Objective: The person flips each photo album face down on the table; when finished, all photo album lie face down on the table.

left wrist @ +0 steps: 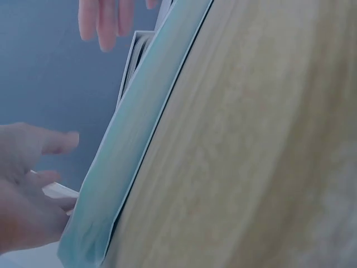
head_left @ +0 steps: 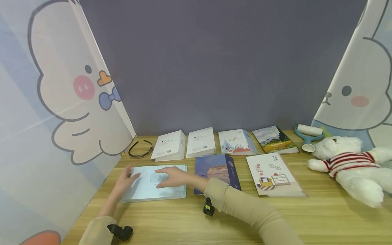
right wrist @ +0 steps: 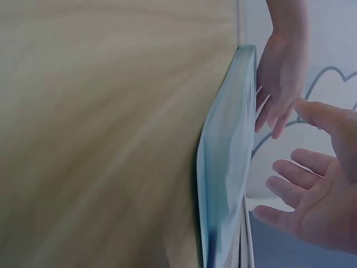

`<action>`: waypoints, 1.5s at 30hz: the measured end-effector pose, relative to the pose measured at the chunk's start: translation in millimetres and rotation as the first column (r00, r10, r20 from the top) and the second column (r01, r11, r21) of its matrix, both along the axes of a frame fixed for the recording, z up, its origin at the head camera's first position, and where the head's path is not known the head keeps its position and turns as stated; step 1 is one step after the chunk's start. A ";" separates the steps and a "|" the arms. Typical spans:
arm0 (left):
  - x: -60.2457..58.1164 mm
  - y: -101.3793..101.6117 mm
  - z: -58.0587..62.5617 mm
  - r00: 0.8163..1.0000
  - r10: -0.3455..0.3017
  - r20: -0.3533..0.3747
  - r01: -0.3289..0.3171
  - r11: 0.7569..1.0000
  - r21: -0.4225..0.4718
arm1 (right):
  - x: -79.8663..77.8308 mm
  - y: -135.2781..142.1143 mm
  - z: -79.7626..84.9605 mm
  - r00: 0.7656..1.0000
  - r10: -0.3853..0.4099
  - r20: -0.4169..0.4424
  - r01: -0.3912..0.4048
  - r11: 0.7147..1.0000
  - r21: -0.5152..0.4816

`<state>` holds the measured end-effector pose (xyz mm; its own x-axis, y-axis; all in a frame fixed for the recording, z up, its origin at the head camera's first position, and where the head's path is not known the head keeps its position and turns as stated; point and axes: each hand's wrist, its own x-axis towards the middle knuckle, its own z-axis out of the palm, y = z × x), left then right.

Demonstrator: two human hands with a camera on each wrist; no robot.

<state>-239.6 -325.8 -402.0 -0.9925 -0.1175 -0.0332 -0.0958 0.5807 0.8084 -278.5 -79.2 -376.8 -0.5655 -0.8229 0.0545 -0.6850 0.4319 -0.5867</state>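
A pale blue book (head_left: 147,191) with a small line drawing on its cover lies flat at the left of the table. Beside its left edge is my left hand (head_left: 125,182), thumb apart from the fingers; in the left wrist view some fingertips pass behind the book's edge, and contact is unclear. Over the cover hovers my right hand (head_left: 175,177), its fingers spread and nothing in them. The right wrist view shows that hand (right wrist: 323,184) apart from the book (right wrist: 226,151).
Behind stand two white books (head_left: 167,146), a tent-picture book (head_left: 235,144), a landscape-cover book (head_left: 274,140) and a headband (head_left: 140,154). A purple book (head_left: 211,166) and a furniture-picture book (head_left: 274,175) lie rightward, near a teddy bear (head_left: 352,166) and a lint roller (head_left: 309,132).
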 end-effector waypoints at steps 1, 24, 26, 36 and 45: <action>0.2 -0.6 -0.3 1.000 0.005 0.019 -0.005 1.000 0.003 | 1.1 -3.3 -1.8 1.000 0.001 0.008 -0.001 1.000 0.009; 9.1 -8.0 12.6 0.993 0.114 0.027 -0.117 0.974 0.194 | 9.8 -31.8 -7.3 0.996 0.034 -0.083 -0.014 0.972 0.233; 9.7 -9.2 12.8 0.991 0.129 0.034 -0.133 0.969 0.209 | 9.0 -33.5 -8.1 0.996 0.040 -0.083 -0.022 0.979 0.203; 14.3 -3.0 28.2 0.986 0.158 0.045 -0.163 0.929 0.333 | 11.8 -40.3 -1.3 0.990 0.029 -0.140 -0.020 0.998 0.067; 17.3 5.2 39.2 0.981 0.174 -0.083 -0.114 0.873 0.475 | 15.5 -44.0 11.5 0.992 -0.044 -0.115 0.039 0.998 -0.048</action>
